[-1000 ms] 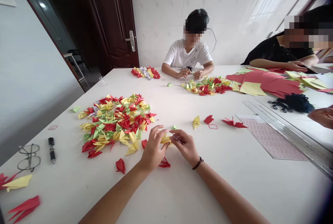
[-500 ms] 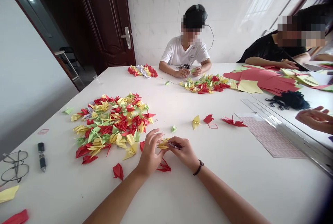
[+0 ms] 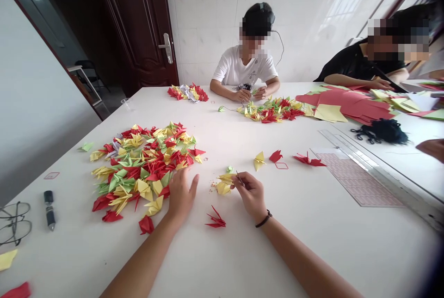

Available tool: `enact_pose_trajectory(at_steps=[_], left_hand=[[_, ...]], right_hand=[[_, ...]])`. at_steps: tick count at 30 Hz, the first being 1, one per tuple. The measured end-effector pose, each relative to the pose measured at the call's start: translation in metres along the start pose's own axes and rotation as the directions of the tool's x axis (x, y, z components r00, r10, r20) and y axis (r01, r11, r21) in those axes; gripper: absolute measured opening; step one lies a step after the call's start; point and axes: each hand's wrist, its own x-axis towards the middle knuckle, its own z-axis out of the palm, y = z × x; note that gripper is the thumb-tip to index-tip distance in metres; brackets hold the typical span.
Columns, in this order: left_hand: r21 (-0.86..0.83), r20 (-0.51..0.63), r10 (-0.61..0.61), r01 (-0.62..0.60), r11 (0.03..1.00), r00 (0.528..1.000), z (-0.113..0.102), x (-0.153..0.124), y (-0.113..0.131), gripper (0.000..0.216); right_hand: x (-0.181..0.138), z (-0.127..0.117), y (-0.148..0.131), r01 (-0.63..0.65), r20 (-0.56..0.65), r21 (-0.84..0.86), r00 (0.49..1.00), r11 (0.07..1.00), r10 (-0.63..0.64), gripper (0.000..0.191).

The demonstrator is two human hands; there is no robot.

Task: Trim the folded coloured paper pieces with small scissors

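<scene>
My right hand (image 3: 250, 195) is closed round a thin, dark, pointed tool (image 3: 239, 177), its exact kind too small to tell. Two yellow folded paper cranes (image 3: 224, 189) lie right at those fingertips; whether they are gripped I cannot tell. My left hand (image 3: 182, 191), thumb spread away from the fingers, reaches to the right edge of a heap of red, yellow and green paper cranes (image 3: 140, 164). Between my wrists lies a single red crane (image 3: 217, 219). Just beyond the yellow cranes sits a small green one (image 3: 229, 169).
Loose cranes (image 3: 259, 161) lie right of centre, near a clear ruler (image 3: 347, 148) and a patterned sheet (image 3: 359, 178). Black yarn (image 3: 379, 131) and coloured paper (image 3: 347, 104) lie farther off. Glasses (image 3: 14, 224) and a pen (image 3: 49, 210) are at left. Two people sit opposite.
My left hand has moved left, from the yellow crane to the heap's edge. My right hand stays by the yellow cranes, which are now uncovered. A person's hand at far right has drawn back.
</scene>
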Motion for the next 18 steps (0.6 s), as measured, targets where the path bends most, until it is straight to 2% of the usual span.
enact_pose_trajectory(at_steps=[4, 6, 9, 11, 14, 18], left_hand=[[-0.098, -0.036, 0.153, -0.156, 0.983, 0.988, -0.004, 0.001, -0.003, 0.017], [-0.196, 0.021, 0.252, -0.243, 0.95, 0.967, -0.004, -0.003, 0.005, 0.022], [-0.289, 0.14, 0.33, -0.28, 0.915, 0.933, -0.001, -0.011, 0.016, 0.032], [-0.32, 0.182, 0.345, -0.276, 0.906, 0.921, 0.001, -0.013, 0.018, 0.024], [-0.342, 0.167, 0.329, -0.258, 0.904, 0.929, 0.003, -0.012, 0.016, 0.018], [-0.372, 0.14, 0.204, -0.139, 0.918, 0.969, 0.002, -0.01, 0.014, 0.016]], right_hand=[[-0.001, 0.001, -0.006, 0.013, 0.023, -0.025, 1.0, 1.0, -0.012, 0.025], [-0.003, 0.003, -0.009, 0.016, 0.067, -0.041, 0.998, 0.999, -0.013, 0.024], [-0.007, 0.006, -0.009, 0.054, 0.164, -0.05, 0.985, 0.997, -0.045, 0.019], [-0.009, 0.008, -0.008, 0.084, 0.2, -0.053, 0.977, 0.995, -0.072, 0.017], [-0.009, 0.008, -0.007, 0.105, 0.214, -0.069, 0.973, 0.992, -0.089, 0.015], [-0.006, 0.003, -0.011, 0.101, 0.253, -0.058, 0.964, 0.993, -0.083, 0.022]])
